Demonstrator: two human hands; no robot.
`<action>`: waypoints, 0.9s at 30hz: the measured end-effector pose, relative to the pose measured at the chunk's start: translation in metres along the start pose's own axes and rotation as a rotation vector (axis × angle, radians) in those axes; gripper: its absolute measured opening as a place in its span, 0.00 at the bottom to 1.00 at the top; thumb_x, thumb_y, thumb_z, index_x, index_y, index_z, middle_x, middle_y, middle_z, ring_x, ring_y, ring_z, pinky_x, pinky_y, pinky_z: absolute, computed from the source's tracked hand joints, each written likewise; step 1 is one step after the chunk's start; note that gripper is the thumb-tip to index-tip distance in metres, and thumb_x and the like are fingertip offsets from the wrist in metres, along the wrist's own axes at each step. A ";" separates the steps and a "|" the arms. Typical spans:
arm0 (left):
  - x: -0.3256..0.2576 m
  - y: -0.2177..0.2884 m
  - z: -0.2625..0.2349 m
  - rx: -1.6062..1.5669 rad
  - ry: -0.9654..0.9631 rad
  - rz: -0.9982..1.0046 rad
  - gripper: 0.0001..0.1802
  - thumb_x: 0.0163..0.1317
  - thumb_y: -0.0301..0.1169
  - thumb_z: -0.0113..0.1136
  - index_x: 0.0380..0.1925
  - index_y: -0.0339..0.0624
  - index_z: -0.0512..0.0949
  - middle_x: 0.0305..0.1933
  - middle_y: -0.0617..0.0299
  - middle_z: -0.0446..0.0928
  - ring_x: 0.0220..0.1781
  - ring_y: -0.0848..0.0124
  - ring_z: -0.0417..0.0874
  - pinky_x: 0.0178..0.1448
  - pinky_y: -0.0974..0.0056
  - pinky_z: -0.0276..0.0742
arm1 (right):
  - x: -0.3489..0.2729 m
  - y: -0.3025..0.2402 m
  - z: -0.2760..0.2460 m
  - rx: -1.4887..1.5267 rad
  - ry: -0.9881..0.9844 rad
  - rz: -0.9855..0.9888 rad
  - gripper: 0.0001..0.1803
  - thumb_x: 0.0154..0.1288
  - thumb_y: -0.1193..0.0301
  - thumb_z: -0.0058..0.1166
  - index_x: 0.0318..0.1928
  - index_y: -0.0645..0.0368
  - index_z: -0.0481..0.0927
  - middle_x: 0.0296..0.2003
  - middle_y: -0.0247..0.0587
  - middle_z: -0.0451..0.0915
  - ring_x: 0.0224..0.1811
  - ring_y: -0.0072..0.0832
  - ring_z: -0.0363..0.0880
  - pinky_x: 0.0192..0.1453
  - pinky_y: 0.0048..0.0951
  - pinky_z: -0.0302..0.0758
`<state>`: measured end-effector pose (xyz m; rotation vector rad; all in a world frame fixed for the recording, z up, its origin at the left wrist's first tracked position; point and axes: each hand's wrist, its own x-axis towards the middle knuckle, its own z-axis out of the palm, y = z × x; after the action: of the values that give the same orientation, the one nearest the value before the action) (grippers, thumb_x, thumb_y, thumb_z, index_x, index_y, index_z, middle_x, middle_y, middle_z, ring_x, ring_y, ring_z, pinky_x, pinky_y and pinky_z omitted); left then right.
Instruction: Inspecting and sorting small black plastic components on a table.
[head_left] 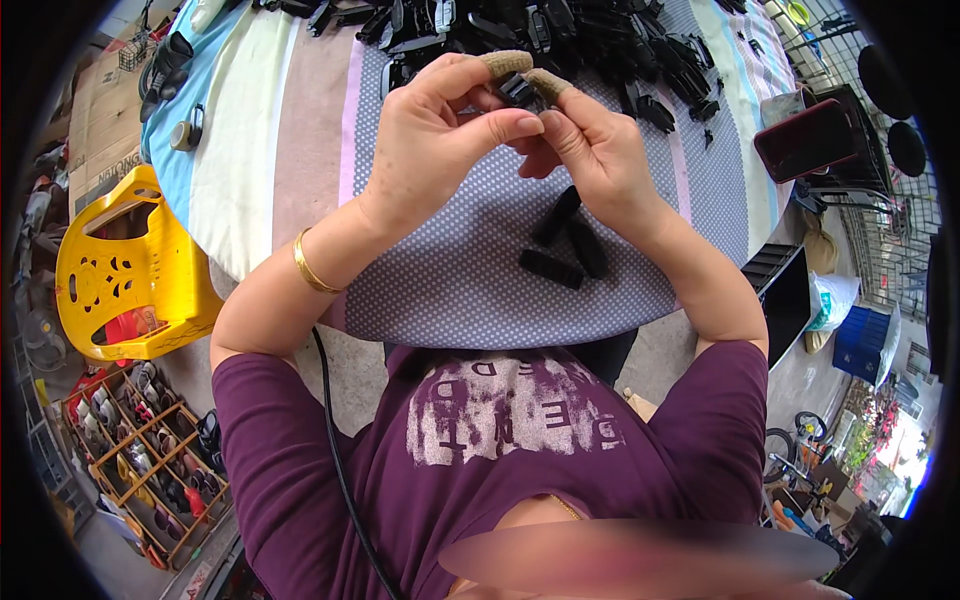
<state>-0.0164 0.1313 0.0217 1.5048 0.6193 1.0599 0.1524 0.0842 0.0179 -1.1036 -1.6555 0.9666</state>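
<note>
Above the near half of the cloth-covered table (430, 295), my two hands meet around a small black plastic part (517, 91). My left hand (430, 130) pinches it from the left, and my right hand (608, 150) closes on its other side. Tan ribbed covers wrap both index fingertips. Fingers hide much of the part, so its full shape cannot be made out. Below my right hand lie three loose black oblong pieces, one (551, 268) nearest the table edge. Beyond my hands spreads a big heap of black plastic parts (590, 50).
A tape roll (182, 136) sits at the table's left, and a dark-screened phone (805, 141) stands at its right edge. To the left are a yellow plastic chair (165, 265) and a shoe rack (128, 452). A black cable (335, 440) runs down my front.
</note>
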 end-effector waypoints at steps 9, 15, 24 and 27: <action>0.003 -0.002 -0.004 -0.005 -0.061 0.122 0.14 0.56 0.25 0.61 0.43 0.33 0.78 0.32 0.68 0.70 0.32 0.81 0.76 0.36 0.78 0.75 | 0.005 0.004 -0.004 -0.110 -0.081 -0.028 0.17 0.64 0.68 0.53 0.50 0.64 0.72 0.29 0.35 0.79 0.31 0.19 0.79 0.35 0.19 0.76; 0.004 0.008 -0.010 0.104 -0.266 0.094 0.13 0.56 0.20 0.59 0.43 0.32 0.78 0.37 0.66 0.70 0.37 0.79 0.74 0.41 0.78 0.74 | 0.001 0.003 -0.007 -0.271 -0.060 -0.215 0.10 0.57 0.72 0.59 0.38 0.65 0.76 0.29 0.41 0.79 0.31 0.26 0.80 0.33 0.24 0.75; 0.002 0.008 -0.006 0.162 -0.252 0.219 0.14 0.52 0.19 0.62 0.41 0.33 0.79 0.34 0.66 0.69 0.34 0.80 0.73 0.35 0.79 0.72 | 0.002 0.011 0.002 -0.326 0.092 -0.329 0.11 0.52 0.72 0.62 0.32 0.64 0.75 0.25 0.44 0.76 0.24 0.33 0.77 0.26 0.27 0.73; 0.002 0.006 -0.003 0.387 -0.200 0.355 0.16 0.50 0.21 0.64 0.41 0.34 0.79 0.32 0.65 0.70 0.32 0.80 0.73 0.31 0.77 0.71 | 0.007 0.022 -0.004 -0.442 0.044 -0.391 0.11 0.51 0.73 0.61 0.36 0.63 0.77 0.28 0.44 0.78 0.25 0.33 0.78 0.28 0.27 0.74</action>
<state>-0.0194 0.1327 0.0282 2.0885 0.4396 1.0753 0.1607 0.0978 0.0004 -1.0118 -2.0074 0.3302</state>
